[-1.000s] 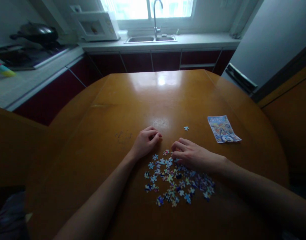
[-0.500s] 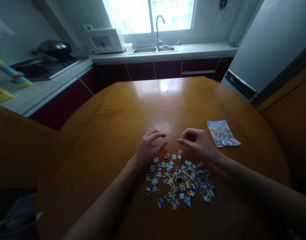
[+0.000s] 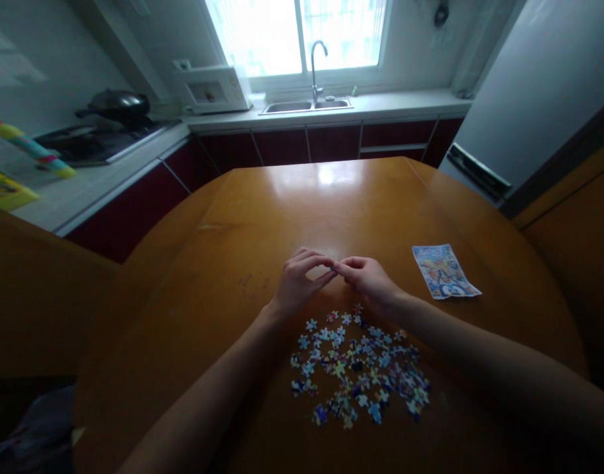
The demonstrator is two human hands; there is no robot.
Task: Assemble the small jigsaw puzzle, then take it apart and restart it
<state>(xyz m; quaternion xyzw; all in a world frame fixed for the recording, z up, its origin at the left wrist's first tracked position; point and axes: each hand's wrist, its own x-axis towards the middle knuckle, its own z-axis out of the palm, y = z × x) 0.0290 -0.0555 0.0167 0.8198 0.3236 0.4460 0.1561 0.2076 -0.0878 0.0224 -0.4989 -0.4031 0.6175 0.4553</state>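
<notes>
My left hand [image 3: 298, 282] and my right hand [image 3: 369, 279] meet fingertip to fingertip above the table. Between them is a small jigsaw puzzle piece [image 3: 334, 267], mostly covered by the fingers. Thumb and forefinger of each hand close on it from opposite sides. Nearer to me, a spread of loose jigsaw pieces [image 3: 339, 368] lies on the wood, mostly pale blue, with some purple, yellow and dark ones. A few of them sit just below my right wrist.
A creased printed picture sheet [image 3: 444, 271] lies on the wooden table [image 3: 302, 204], right of my right hand. Beyond the table's far edge are a counter with a sink [image 3: 309, 106], a white microwave [image 3: 215, 89] and a stove with a dark pan [image 3: 116, 105].
My right hand has moved left with the puzzle piece to meet my left hand, whose fingers have closed on it. The view has shifted slightly.
</notes>
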